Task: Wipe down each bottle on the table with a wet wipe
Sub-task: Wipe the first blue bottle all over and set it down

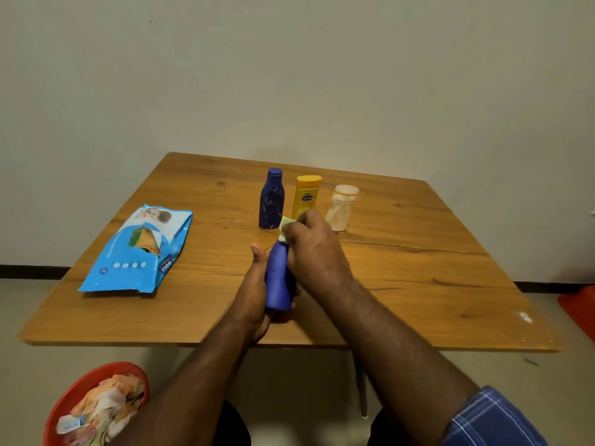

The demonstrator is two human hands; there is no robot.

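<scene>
My left hand (254,291) grips a blue bottle (278,281) by its lower body, tilted above the wooden table (418,268). My right hand (314,249) is curled over the bottle's top end and holds a pale wet wipe (284,227) against it; the cap is hidden under the hand. Behind them stand a dark blue bottle (272,199), a yellow bottle (306,196) and a small whitish bottle (342,208) in a row.
A blue pack of wet wipes (138,252) lies on the table's left side. A red bin (93,407) with crumpled used wipes sits on the floor at the lower left. Something red (579,309) lies on the floor at the right edge.
</scene>
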